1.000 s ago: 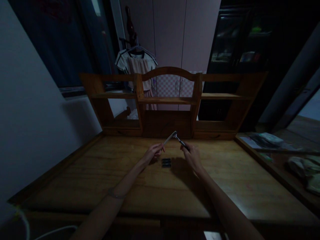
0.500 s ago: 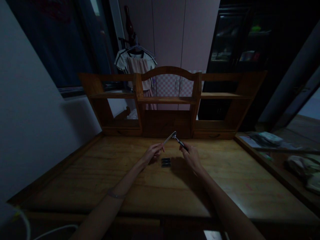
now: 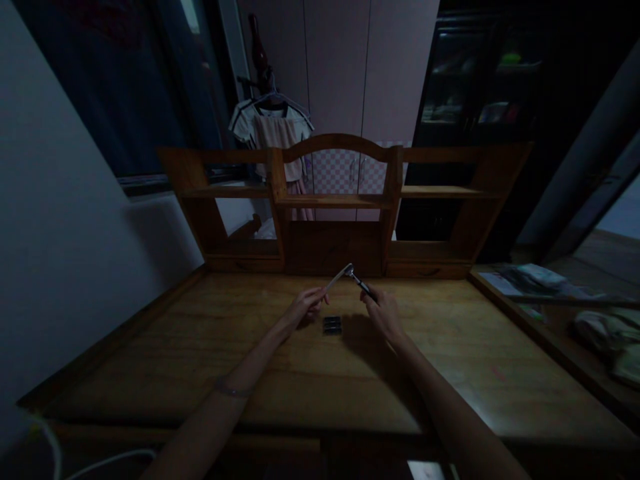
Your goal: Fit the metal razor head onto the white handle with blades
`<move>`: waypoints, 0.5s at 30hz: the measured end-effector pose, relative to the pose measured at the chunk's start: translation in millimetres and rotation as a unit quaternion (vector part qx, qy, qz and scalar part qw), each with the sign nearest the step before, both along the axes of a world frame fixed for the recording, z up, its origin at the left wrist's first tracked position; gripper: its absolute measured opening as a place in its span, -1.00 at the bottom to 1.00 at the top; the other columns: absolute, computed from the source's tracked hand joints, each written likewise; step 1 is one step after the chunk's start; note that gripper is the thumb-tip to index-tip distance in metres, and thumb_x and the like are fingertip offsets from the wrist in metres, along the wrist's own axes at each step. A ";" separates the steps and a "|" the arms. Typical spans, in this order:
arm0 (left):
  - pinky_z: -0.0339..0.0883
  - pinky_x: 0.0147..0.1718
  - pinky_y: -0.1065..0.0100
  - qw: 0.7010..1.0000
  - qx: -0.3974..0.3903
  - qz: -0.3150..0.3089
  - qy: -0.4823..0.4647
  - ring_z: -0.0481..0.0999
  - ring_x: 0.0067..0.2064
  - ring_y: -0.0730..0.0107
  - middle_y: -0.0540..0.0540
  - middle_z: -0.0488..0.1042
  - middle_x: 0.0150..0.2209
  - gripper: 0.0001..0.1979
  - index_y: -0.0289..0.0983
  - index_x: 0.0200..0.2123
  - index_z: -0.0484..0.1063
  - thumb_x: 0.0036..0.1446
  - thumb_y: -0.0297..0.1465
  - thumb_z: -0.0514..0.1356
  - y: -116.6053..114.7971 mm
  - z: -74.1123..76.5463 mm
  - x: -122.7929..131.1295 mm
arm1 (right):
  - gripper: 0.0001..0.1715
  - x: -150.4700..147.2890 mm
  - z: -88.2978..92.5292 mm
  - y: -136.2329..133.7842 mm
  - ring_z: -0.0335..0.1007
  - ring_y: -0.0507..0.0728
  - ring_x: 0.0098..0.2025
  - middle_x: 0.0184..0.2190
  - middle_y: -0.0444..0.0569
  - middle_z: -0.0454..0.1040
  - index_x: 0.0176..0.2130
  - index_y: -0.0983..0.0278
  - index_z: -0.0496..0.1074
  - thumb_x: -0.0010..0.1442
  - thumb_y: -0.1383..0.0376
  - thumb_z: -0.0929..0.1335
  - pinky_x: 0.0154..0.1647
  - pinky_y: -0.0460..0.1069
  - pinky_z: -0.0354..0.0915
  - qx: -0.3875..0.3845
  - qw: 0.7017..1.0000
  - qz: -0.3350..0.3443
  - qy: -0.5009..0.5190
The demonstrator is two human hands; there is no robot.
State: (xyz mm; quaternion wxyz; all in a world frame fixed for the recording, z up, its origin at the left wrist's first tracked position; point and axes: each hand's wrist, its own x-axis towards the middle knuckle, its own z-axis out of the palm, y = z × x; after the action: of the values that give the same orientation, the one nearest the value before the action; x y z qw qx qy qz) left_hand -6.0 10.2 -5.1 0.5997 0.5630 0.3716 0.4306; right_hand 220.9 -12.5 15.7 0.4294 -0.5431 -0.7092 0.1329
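My left hand (image 3: pixel 306 306) is closed round one end of a thin silvery strip (image 3: pixel 338 277) that slants up to the right. My right hand (image 3: pixel 383 309) is closed on the dark handle (image 3: pixel 364 286) of a small razor-like tool whose metal head (image 3: pixel 349 269) meets the top of the strip. Both hands hover above a wooden desk (image 3: pixel 210 347). A small dark block (image 3: pixel 332 325) lies on the desk between and just below the hands.
A wooden shelf unit (image 3: pixel 340 200) stands along the back of the desk. Clothes (image 3: pixel 273 130) hang on a hanger behind it. A second surface at the right carries papers (image 3: pixel 530 277) and cloth (image 3: pixel 607 337). A white cable (image 3: pixel 75 460) lies at the lower left. The room is dim.
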 end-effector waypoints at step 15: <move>-0.28 -0.78 0.57 1.000 -0.003 0.003 0.000 -0.15 -0.74 0.70 0.19 -0.05 -0.68 -0.61 -0.29 -0.41 0.35 0.07 -0.04 0.11 0.5 -0.9 0.4 | -0.70 -1.8 0.5 -2.9 0.33 0.09 -0.44 -0.50 -0.06 0.46 -0.33 0.26 0.47 0.15 0.28 0.18 -0.43 -0.09 0.03 -0.004 1.000 -0.008 -0.029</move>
State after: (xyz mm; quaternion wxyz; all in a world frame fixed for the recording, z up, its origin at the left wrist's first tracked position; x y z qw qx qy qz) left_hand -5.6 10.7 -6.0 0.5998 0.5600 0.3743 0.4320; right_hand 219.1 -15.3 16.2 0.4076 -0.5541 -0.7164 0.1167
